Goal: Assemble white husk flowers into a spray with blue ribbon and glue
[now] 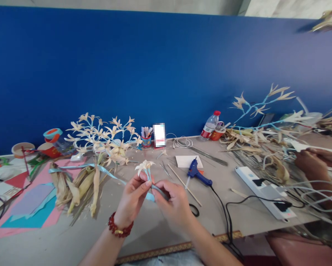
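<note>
My left hand [132, 197], with a red bead bracelet at the wrist, pinches the stem of a small cream husk flower [144, 167] just below its petals. My right hand [173, 201] is closed on the lower stem and on a light blue ribbon [150, 196] that runs off to the left across the table. Both hands are above the grey tabletop [143, 225], near its front edge. A blue glue gun [197, 175] lies just right of my right hand.
Dried corn husks [77, 188] and a branch of finished husk flowers [105, 138] lie to the left, beside coloured paper sheets [30, 207]. A white power strip [265, 192] with black cables sits right. Another person's hands [318, 159] work at the far right among husks. A water bottle [210, 125] stands behind.
</note>
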The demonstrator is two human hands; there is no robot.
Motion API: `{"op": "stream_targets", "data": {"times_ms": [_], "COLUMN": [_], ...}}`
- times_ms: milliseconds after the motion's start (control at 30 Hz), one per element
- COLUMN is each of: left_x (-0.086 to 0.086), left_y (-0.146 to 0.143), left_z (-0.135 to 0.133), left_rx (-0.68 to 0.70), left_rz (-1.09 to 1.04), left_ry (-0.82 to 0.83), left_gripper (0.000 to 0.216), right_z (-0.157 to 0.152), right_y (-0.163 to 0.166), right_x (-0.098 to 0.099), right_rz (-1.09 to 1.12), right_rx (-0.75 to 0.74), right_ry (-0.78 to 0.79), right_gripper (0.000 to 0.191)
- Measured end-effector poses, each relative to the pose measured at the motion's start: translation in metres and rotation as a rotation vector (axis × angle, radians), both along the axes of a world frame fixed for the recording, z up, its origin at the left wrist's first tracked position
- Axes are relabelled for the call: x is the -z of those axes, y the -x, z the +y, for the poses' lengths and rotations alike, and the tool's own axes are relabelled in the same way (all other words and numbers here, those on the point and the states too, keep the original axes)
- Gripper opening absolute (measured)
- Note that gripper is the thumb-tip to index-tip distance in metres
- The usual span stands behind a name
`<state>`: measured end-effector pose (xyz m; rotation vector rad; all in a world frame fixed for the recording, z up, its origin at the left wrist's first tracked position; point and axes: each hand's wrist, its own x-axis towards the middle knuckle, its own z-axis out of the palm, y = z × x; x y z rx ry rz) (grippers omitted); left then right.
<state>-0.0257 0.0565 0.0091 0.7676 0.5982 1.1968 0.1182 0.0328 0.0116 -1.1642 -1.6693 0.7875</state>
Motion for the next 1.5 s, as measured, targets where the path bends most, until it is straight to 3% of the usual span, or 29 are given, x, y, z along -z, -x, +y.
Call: {"op": "stream_targets", "data": {"times_ms": [233, 433, 700, 800, 1033, 1267, 1500], "left_x": [-0.001, 0.000, 0.000, 0.000, 0.000, 0.004, 0.002], "left_y": [0.001, -0.003, -0.001, -0.001, 0.000, 0.007, 0.012], "left_z": [0.002, -0.001, 0.002, 0.004, 0.006, 0.008, 0.008], "left_rx": [0.110, 0.076, 0.200, 0.243, 0.260, 0.209, 0.179], "left_rz": [-0.031, -0.048, -0.081, -0.114, -0.137, -0.021, 0.061], "left_ry": [-0.047, -0.076, -0.163, -0.151, -0.171, -0.128, -0.156], "left_gripper": [0.010, 0.010, 0.007, 0.010, 0.010, 0.014, 0.005], "right_z": [0.001, 0.001, 0.009, 0.010, 0.007, 0.004, -0.002], "right_y": [-0.001, 0.003, 0.001, 0.002, -0.003, -0.005, -0.005], "right_x": [0.003, 0.001, 0.002, 0.004, 0.003, -0.002, -0.002], "right_rz": [0.154, 0.226, 0.599, 0.680, 0.565, 0.420, 0.091], "right_rx": [-0.080, -0.037, -0.263, -0.314, -0.318, -0.241, -0.114], "right_ry": [0.078, 0.050, 0.385, 0.440, 0.366, 0.287, -0.003], "right_gripper": [0.019, 0.020, 0.029, 0.033, 0.027, 0.021, 0.012]}}
